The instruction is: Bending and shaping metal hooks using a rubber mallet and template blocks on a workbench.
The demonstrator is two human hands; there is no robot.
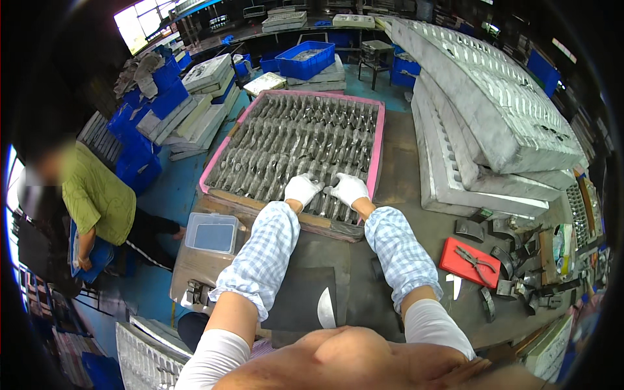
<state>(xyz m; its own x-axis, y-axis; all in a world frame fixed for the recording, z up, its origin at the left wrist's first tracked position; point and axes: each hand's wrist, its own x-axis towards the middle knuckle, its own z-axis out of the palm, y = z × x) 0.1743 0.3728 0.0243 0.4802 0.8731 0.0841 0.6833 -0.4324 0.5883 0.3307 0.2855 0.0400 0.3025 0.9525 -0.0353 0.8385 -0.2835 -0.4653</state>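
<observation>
A shallow pink-rimmed tray [381,140] lies on the table before me, filled with several close rows of shiny grey metal pieces [286,140]. Over its near right part my left hand [303,190], in a white glove, is closed with the fingers bent down among the pieces. Just to its right is my right hand [349,189], also gloved and closed, thumb side toward the left one. Whatever the fingertips grip is too small and hidden to make out. Between my forearms, near the table's front edge, lies a pale curved blade-shaped piece [325,308].
A clear plastic box [212,233] stands left of the tray. Pliers [477,260] rest on a red case [453,259] at right, beside dark curved metal parts [504,255]. Stacked white foam trays [448,162] rise at far right. A person in green [104,195] stands at left.
</observation>
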